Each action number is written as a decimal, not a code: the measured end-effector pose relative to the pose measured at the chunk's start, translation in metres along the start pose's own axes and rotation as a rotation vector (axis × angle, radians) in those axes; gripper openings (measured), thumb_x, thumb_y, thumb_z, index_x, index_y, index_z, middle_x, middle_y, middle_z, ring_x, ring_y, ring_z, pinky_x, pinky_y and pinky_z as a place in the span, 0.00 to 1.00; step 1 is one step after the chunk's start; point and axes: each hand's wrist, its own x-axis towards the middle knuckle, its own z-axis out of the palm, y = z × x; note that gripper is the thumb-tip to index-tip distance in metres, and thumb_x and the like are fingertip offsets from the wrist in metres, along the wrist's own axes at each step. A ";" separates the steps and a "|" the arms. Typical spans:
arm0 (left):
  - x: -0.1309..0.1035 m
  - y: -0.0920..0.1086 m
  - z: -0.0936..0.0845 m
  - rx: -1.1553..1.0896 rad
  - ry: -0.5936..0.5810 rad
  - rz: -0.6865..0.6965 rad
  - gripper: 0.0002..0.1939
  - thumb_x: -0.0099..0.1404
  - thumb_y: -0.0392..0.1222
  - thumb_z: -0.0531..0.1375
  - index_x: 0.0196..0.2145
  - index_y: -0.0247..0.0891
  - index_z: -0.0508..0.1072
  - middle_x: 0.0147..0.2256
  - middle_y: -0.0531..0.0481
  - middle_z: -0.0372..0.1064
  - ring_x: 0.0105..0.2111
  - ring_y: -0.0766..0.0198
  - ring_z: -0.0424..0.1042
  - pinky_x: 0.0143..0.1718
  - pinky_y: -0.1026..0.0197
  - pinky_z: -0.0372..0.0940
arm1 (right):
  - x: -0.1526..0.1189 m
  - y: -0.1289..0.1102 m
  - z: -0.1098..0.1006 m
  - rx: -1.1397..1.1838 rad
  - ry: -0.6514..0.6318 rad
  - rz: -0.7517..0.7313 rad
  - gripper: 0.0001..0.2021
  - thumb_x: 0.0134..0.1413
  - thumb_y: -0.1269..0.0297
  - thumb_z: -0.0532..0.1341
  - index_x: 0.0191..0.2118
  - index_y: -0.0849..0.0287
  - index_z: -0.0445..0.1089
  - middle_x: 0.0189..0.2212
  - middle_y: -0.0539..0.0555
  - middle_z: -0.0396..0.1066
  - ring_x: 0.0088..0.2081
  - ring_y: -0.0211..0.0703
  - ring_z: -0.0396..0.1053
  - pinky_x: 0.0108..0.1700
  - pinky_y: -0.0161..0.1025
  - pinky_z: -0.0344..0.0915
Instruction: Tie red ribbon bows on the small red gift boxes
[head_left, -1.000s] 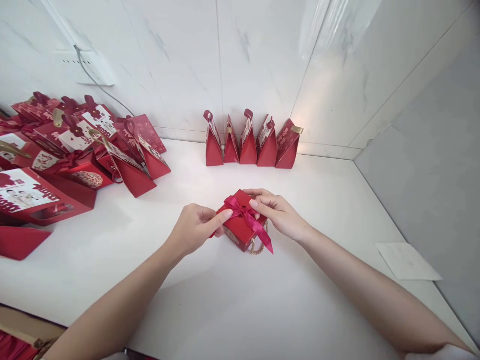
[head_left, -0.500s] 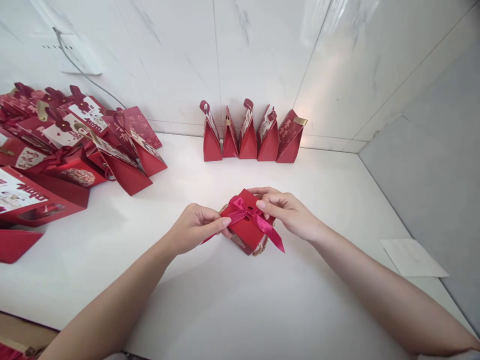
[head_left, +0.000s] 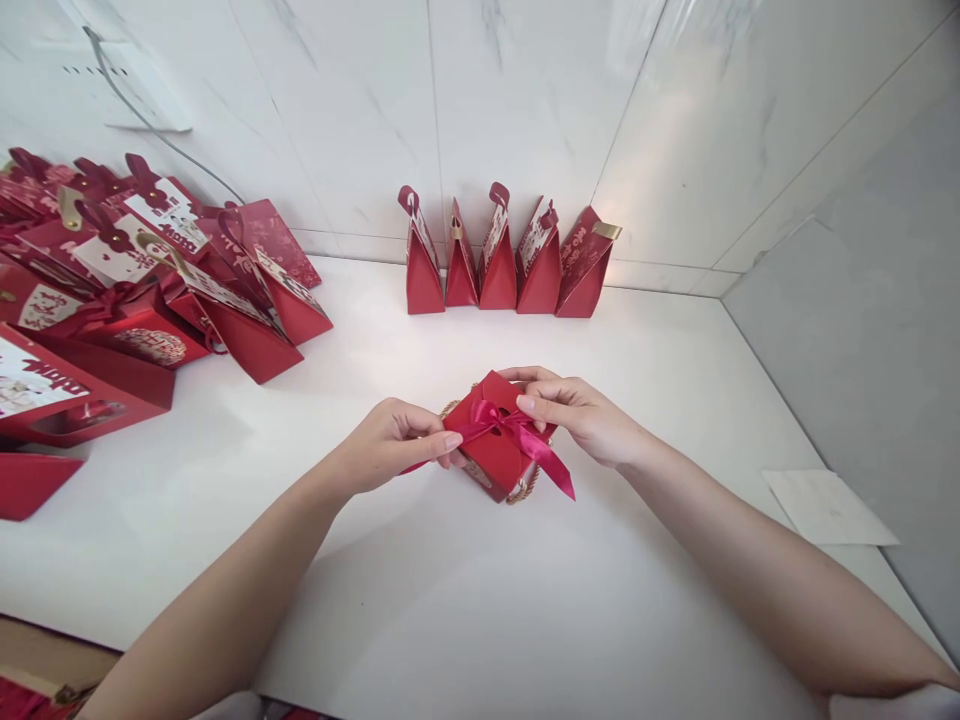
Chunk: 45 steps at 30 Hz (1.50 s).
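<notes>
A small red gift box with twisted gold cord at its sides sits at the middle of the white table. A shiny magenta ribbon is tied over its top, with a knot near a dark round cut-out and one tail hanging toward the lower right. My left hand pinches the ribbon at the box's left side, between thumb and fingers. On the other side, my right hand is closed on the ribbon right of the knot, its thumb on top and its fingers behind the box, partly hidden.
Several red triangular gift boxes stand in a row against the marbled wall. A larger cluster of red gift boxes fills the left. White paper lies by the grey panel at right. A cardboard box shows at the lower left.
Both hands keep their hold on the ribbon and have barely moved. The view has shifted slightly, and the ribbon around the knot lies a little differently.
</notes>
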 end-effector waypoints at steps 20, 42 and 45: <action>-0.006 -0.009 -0.038 0.241 -0.248 -0.090 0.17 0.63 0.56 0.59 0.31 0.38 0.74 0.29 0.49 0.73 0.28 0.64 0.69 0.30 0.64 0.64 | -0.005 -0.007 0.007 0.223 -0.053 -0.077 0.24 0.62 0.45 0.53 0.24 0.56 0.72 0.56 0.52 0.68 0.57 0.54 0.65 0.57 0.48 0.60; 0.006 -0.015 0.017 -0.067 0.062 0.321 0.15 0.64 0.49 0.60 0.24 0.37 0.67 0.59 0.44 0.59 0.55 0.52 0.65 0.58 0.50 0.60 | -0.006 -0.006 0.012 0.104 -0.117 -0.063 0.19 0.59 0.50 0.61 0.22 0.56 0.71 0.58 0.51 0.65 0.59 0.52 0.63 0.61 0.51 0.60; 0.008 -0.014 0.019 -0.002 0.087 0.339 0.16 0.65 0.48 0.59 0.23 0.37 0.69 0.60 0.46 0.59 0.59 0.51 0.62 0.63 0.48 0.55 | -0.006 -0.004 0.012 0.094 -0.127 -0.045 0.20 0.58 0.50 0.62 0.21 0.57 0.71 0.59 0.52 0.64 0.59 0.52 0.63 0.60 0.50 0.61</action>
